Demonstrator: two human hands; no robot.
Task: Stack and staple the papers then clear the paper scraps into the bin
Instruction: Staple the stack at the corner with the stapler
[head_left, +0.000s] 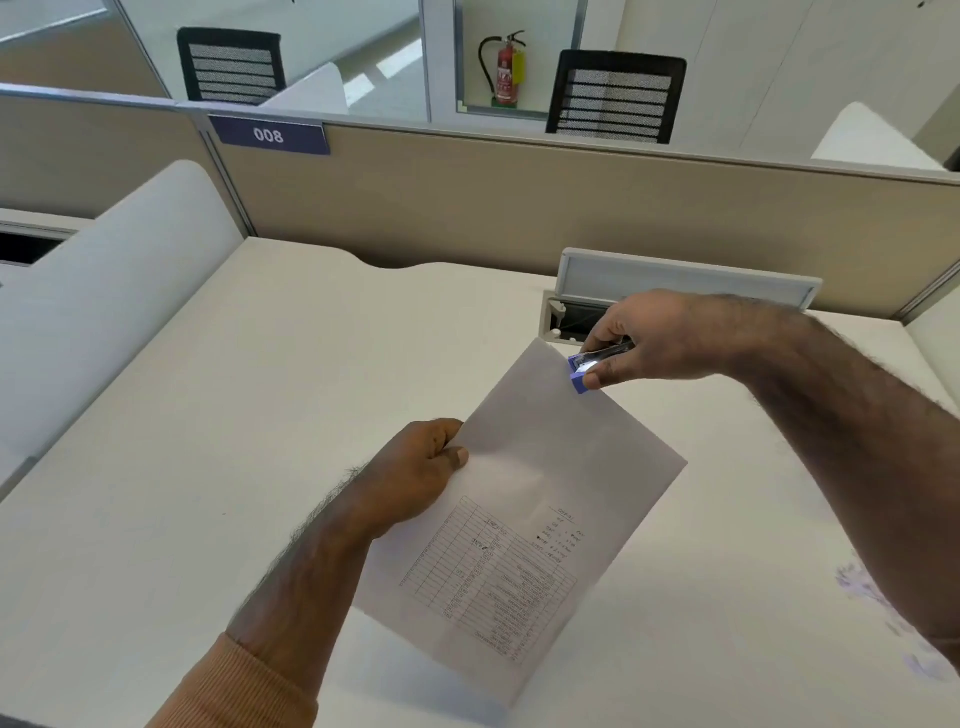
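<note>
A stack of white papers (540, 499) with a printed table on its near half is held up off the desk, tilted. My left hand (415, 473) grips the stack's left edge, thumb on top. My right hand (649, 338) is closed around a small purple and silver stapler (589, 366), whose jaws sit over the far top corner of the papers. No bin is in view. Purple marks or scraps (872, 597) lie at the right edge of the desk; I cannot tell which.
The white desk (260, 415) is bounded by a beige partition (519, 197) at the back and a white curved divider (104, 291) on the left. An open cable tray with a raised lid (685, 280) sits behind my right hand.
</note>
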